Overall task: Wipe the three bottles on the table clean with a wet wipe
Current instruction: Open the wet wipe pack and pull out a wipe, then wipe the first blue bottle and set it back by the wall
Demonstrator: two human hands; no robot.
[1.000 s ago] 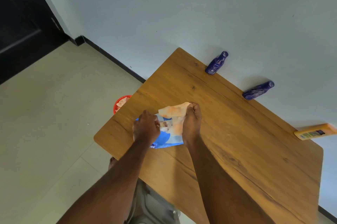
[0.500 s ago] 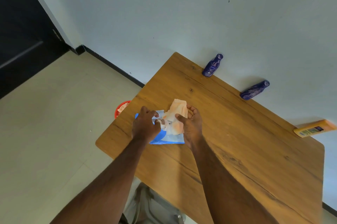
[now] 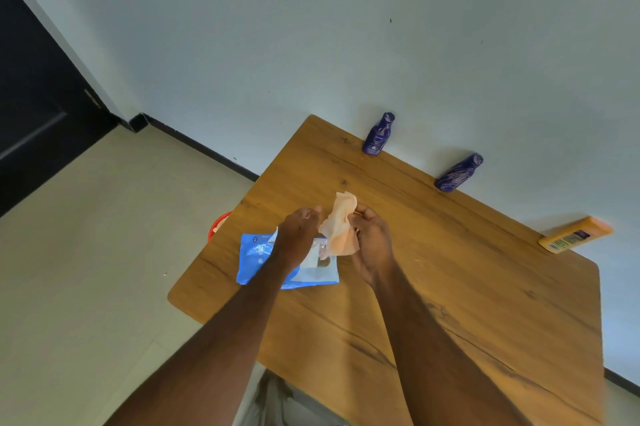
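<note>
The right hand (image 3: 370, 238) pinches a peach wipe (image 3: 337, 226), its fingers curled around the wipe's right edge, and holds it above the table (image 3: 450, 269). The left hand (image 3: 298, 235) hovers just at the wipe's nine o'clock, over the blue pack (image 3: 258, 257); its fingers are bent, but whether they touch the wipe cannot be told. The pack lies flat near the table's left edge, its flap open beneath the wipe. Three bottles stand along the far edge against the wall (image 3: 311, 44): one blue bottle (image 3: 378, 134) at twelve o'clock from the hands, a second blue bottle (image 3: 459, 172) at about two o'clock, and an orange bottle (image 3: 575, 235) at three o'clock near the table's right corner. All three are well apart from the hands. At nine o'clock of the pack, a red bin (image 3: 218, 224) shows partly beyond the table's edge, on the floor (image 3: 86, 269).
</note>
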